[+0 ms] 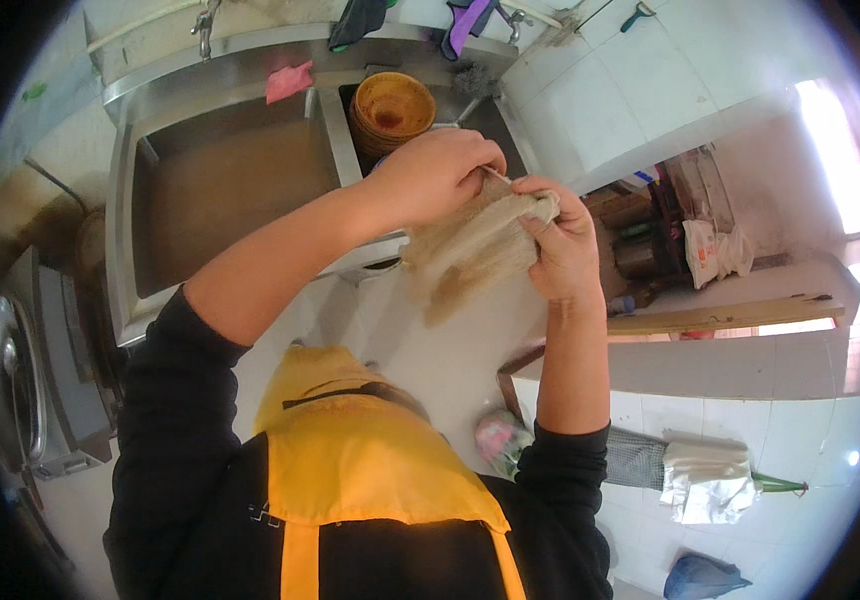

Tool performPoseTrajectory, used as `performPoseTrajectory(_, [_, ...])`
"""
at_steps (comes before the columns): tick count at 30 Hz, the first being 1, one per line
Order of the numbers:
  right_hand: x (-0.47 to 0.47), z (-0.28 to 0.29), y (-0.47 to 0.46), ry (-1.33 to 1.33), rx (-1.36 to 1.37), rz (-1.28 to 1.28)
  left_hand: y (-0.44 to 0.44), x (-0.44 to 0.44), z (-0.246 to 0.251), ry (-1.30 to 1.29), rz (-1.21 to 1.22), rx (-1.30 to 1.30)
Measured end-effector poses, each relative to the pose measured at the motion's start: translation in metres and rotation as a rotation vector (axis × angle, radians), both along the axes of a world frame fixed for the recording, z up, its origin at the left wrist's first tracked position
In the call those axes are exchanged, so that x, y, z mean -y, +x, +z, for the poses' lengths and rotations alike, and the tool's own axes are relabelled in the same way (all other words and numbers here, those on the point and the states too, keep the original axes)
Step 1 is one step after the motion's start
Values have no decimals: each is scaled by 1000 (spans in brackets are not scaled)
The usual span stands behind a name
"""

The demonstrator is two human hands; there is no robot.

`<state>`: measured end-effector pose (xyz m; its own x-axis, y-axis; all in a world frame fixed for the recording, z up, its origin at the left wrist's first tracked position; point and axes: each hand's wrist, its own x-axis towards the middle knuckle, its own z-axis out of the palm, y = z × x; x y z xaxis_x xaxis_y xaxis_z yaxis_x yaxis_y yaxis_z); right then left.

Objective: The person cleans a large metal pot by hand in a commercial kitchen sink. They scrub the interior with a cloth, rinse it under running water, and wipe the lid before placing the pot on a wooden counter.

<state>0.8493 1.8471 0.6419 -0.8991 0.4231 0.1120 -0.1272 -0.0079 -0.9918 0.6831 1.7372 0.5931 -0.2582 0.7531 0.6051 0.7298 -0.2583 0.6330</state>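
Note:
A beige-brown cloth [467,247] hangs between my two hands, partly blurred at its lower edge. My left hand [445,172] pinches its upper edge near the right sink basin. Bunched fabric at the cloth's right corner is gripped by my right hand [565,232], thumb and fingers closed around it. Just beyond my left hand, a stack of brown bowls [394,105] stands in the right basin [509,139], its lower part hidden by my hand and forearm. The left basin [235,202] of the stainless steel sink holds brownish, murky liquid.
A pink cloth [289,81] lies on the sink's back ledge, beneath a metal tap [206,30]. Dark gloves [359,22] and a purple glove [466,26] hang above. Right of me, a tiled counter [730,364] borders a wooden board [730,313] and white plastic bags [715,251].

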Motion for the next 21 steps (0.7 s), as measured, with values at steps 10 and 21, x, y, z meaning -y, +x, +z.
performPoseTrajectory(10, [6,5,0,2,61,-187,32,36,-39,-195,-302,892])
performPoseTrajectory(21, [-7,-10,18,862,530,-341,-26,42,-14,-517,-265,73])
